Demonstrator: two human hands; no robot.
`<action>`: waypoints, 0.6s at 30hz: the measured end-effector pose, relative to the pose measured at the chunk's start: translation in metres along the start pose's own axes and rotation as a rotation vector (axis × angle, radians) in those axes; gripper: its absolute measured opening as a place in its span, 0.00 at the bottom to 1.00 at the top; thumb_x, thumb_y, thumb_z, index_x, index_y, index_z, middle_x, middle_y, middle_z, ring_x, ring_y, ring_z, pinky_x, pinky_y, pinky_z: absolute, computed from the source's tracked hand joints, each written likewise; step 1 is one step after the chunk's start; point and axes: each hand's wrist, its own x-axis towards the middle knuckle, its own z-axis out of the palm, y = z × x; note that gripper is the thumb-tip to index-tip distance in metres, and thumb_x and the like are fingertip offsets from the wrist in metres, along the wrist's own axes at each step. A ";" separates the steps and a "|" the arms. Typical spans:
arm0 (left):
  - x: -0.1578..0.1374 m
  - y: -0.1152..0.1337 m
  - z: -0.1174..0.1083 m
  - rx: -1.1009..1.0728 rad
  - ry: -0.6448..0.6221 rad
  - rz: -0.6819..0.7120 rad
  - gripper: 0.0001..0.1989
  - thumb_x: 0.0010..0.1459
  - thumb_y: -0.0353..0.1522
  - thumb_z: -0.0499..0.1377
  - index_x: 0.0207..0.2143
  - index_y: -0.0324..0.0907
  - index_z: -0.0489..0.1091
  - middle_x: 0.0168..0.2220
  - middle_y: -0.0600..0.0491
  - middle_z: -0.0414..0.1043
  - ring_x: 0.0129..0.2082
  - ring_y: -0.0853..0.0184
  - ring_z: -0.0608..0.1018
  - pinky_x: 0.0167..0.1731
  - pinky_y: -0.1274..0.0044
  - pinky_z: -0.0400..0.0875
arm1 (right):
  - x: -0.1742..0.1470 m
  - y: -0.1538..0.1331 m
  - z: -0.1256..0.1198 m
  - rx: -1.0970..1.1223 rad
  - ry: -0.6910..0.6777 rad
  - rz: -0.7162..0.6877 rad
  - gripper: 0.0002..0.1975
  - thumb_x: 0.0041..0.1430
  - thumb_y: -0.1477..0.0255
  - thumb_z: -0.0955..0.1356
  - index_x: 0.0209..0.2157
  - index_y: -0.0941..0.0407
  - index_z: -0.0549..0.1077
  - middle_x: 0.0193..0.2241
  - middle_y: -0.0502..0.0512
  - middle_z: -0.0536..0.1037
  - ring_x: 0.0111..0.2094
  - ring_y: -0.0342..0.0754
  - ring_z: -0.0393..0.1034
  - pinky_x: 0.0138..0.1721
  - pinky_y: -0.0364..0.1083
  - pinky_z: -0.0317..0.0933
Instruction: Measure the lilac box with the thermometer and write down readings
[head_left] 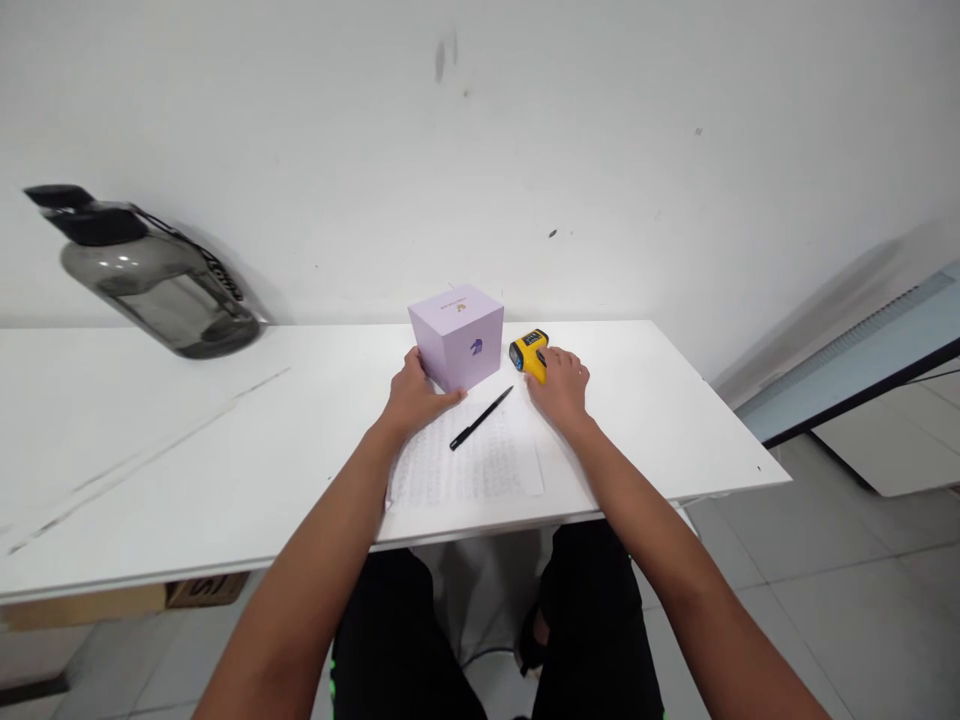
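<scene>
A pale purple box (472, 346) with a dark emblem on its side stands on the white table. My left hand (417, 397) is closed on its near left corner, thumb along the front bottom edge and fingers on the left side. My right hand (564, 388) is wrapped over the grip of a yellow and black infrared thermometer (531, 350), which lies to the right of the box. Between my hands a black pen (481, 418) rests slantwise on a sheet of paper (476, 470) covered with small print or writing.
A grey see-through water bottle (161, 280) with a black lid stands at the left by the wall. The white table (187, 450) meets the wall behind and ends at a slanting right edge. A glass-like panel (862, 360) is at the far right.
</scene>
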 end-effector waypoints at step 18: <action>0.002 -0.003 0.001 -0.004 0.011 0.041 0.53 0.41 0.48 0.71 0.65 0.46 0.50 0.62 0.40 0.66 0.60 0.46 0.71 0.52 0.61 0.71 | -0.021 -0.009 -0.022 0.414 -0.168 -0.426 0.15 0.69 0.68 0.62 0.53 0.55 0.73 0.43 0.57 0.81 0.41 0.48 0.73 0.46 0.47 0.62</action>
